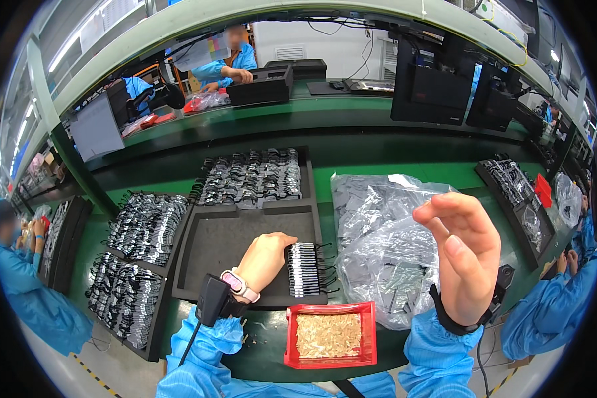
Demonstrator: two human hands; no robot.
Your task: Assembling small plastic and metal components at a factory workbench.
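Observation:
My left hand reaches over the black foam tray in front of me. Its index fingertip meets the upper left end of a row of slim metallic parts with black cable tails; the other fingers are hidden under the hand. My right hand is raised above the right side of the bench, thumb apart from the bent fingers, and nothing shows between them. Behind and below it lies a clear plastic bag with many flat dark grey pieces inside. A red bin of small tan pieces stands nearest me.
Full trays of similar parts stand at the left, with more parts behind the open tray. Another parts tray lies far right. Co-workers in blue sit left, right and across. Monitors stand on the raised shelf.

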